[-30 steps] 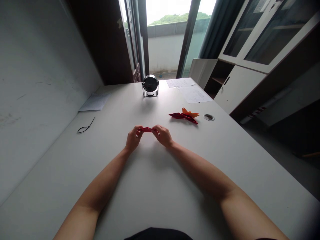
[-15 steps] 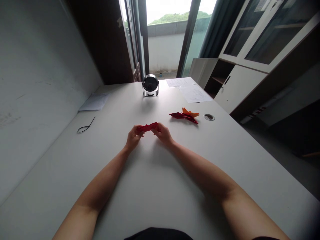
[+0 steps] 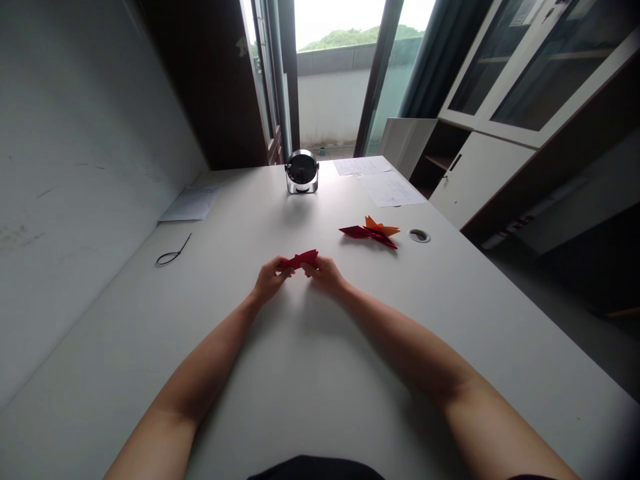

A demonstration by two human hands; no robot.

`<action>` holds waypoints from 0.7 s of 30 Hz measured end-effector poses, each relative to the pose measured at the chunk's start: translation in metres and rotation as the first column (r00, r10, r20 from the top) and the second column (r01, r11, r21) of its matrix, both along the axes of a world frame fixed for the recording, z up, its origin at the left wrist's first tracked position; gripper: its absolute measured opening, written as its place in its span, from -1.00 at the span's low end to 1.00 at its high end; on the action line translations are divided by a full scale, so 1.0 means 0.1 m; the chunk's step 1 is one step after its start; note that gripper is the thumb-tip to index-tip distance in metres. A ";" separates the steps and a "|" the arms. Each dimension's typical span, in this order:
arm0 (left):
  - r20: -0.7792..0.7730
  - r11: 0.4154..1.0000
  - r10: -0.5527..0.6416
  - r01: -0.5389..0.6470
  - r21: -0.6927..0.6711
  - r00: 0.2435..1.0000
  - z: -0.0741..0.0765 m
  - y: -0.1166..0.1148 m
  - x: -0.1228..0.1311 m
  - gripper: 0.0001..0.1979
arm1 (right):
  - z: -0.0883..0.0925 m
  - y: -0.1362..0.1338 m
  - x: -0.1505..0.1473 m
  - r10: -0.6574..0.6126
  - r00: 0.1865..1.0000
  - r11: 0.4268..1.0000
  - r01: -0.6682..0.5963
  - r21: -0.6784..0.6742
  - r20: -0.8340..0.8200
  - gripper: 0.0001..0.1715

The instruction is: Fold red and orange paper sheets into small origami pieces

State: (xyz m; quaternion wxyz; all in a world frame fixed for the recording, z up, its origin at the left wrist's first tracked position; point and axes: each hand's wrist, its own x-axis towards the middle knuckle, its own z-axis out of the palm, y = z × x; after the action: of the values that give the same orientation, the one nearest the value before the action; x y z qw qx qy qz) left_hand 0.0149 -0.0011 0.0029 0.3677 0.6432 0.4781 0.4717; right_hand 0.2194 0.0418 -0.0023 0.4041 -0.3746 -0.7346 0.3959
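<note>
A piece of folded red paper point(image 3: 300, 259) is held between my two hands over the middle of the white table point(image 3: 310, 387). My left hand point(image 3: 271, 276) pinches its left end, fingers closed. At the other end, my right hand point(image 3: 326, 273) grips it with the thumb in front; some fingers are hidden behind the paper. Beyond my right hand, dark red folded paper pieces point(image 3: 356, 231) lie together with an orange folded paper piece point(image 3: 379, 225) on the table.
A round black device on a metal stand point(image 3: 302, 171) stands near the table's far edge. Printed sheets point(image 3: 390, 189) lie at the far right, other papers point(image 3: 190, 203) far left. A looped black cable tie point(image 3: 169, 258) is on the left. A cable hole point(image 3: 419, 235) sits near the right edge.
Both hands have shifted slightly nearer to me with the red paper. The paper has tilted, so more of its face shows, and my right thumb has moved across its front.
</note>
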 end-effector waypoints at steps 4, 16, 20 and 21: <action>-0.037 0.999 -0.033 0.033 -0.020 0.999 0.01 0.00 -0.01 -0.75 | 0.04 -0.03 0.01 0.013 1.000 1.000 -0.013 -0.004 0.000 -0.55; -0.066 0.987 -0.107 0.099 -0.124 0.992 -0.02 0.02 -0.02 -0.69 | 0.06 -0.06 0.02 -0.055 0.998 0.996 0.053 0.070 0.023 -0.59; -0.070 0.985 -0.118 0.108 -0.135 0.991 -0.01 0.02 -0.02 -0.67 | 0.01 -0.02 0.03 -0.033 0.999 0.999 0.033 0.019 0.013 -0.63; -0.067 0.984 -0.126 0.116 -0.137 0.990 0.00 0.01 -0.02 -0.67 | 0.00 -0.01 0.03 -0.027 0.999 1.000 0.027 0.005 0.016 -0.63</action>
State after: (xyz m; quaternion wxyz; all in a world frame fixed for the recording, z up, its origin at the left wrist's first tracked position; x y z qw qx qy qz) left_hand 0.0131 0.0004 0.0026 0.4193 0.6625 0.4820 0.3910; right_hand 0.2220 0.0410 -0.0021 0.4044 -0.3868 -0.7336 0.3855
